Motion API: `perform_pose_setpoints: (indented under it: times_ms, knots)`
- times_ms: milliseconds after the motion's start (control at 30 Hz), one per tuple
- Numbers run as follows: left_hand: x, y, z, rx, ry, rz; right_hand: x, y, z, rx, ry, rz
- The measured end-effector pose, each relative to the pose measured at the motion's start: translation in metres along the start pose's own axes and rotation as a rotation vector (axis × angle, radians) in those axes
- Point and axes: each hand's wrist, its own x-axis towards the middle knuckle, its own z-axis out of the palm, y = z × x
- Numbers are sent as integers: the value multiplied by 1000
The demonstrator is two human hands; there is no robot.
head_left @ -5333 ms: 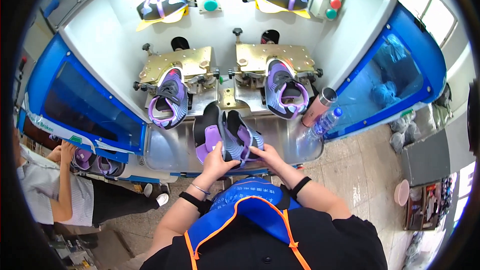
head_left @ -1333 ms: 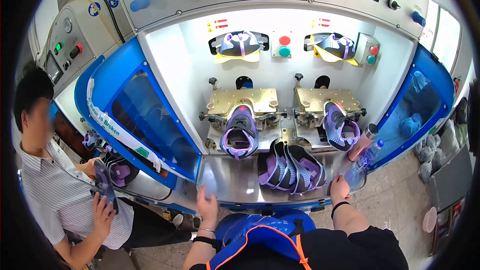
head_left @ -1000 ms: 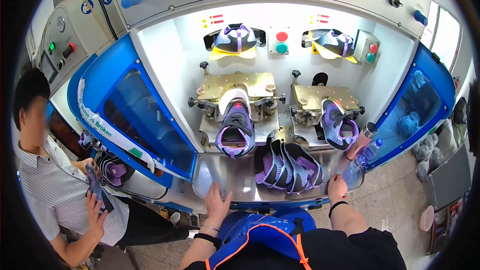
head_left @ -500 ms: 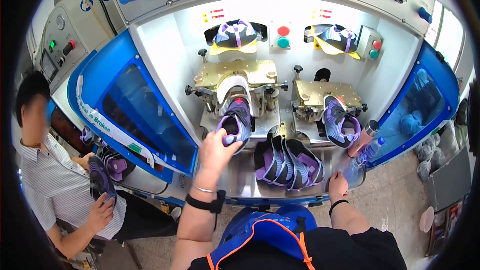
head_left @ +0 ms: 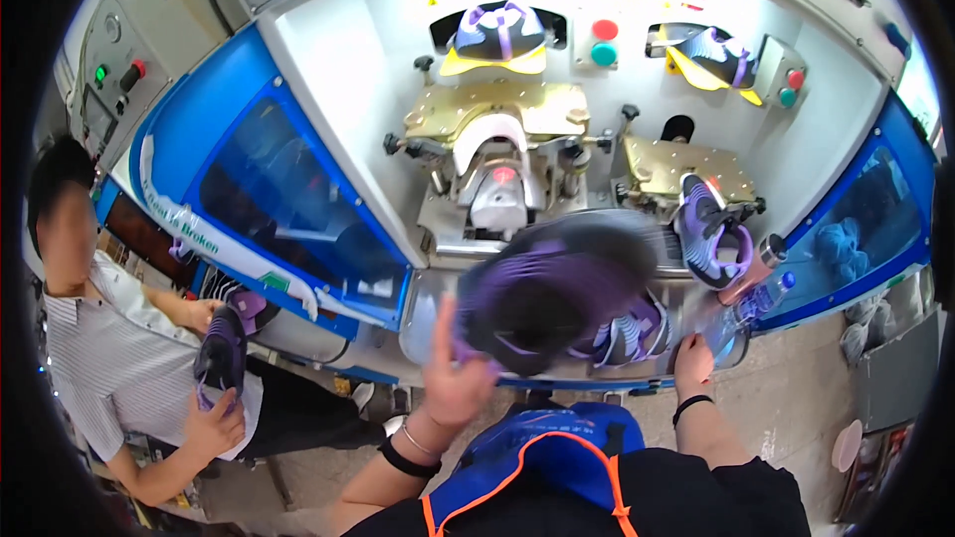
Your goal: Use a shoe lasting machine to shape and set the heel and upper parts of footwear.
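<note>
My left hand (head_left: 458,388) holds up a black and purple shoe upper (head_left: 562,288), close in front of me and smeared by motion. One finger points upward while the others close on the upper's near end. Behind it, the left metal mould (head_left: 502,201) stands bare with a red light spot on it. My right hand (head_left: 693,360) rests with curled fingers at the rim of the metal tray (head_left: 423,323); what lies under the fingers is hidden. Several shoe uppers (head_left: 637,333) lie in the tray, partly covered by the raised one. Another upper (head_left: 711,234) sits at the right mould.
Two uppers on yellow forms (head_left: 497,40) are mounted on the back wall, near red and green buttons (head_left: 604,42). A pink flask (head_left: 761,264) and a plastic bottle (head_left: 771,293) stand at the tray's right. To the left, another person (head_left: 139,358) holds a similar shoe.
My left hand has pulled the upper off the left mould and brought it toward me, above the tray. My right hand stays at the tray rim. The head view has shifted.
</note>
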Motion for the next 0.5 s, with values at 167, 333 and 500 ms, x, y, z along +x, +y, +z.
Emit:
perform_pose_setpoints:
  times_ms: [167,333,500]
  knots:
    - [-93,-81,-25,243,348,-159,5,13,5,5,-8,12]
    - [-133,-71,-56,458,586,-270,5,6,0,-16,-59,0]
    - [-172,-66,-97,787,626,-276,4,10,-4,-21,-71,-34]
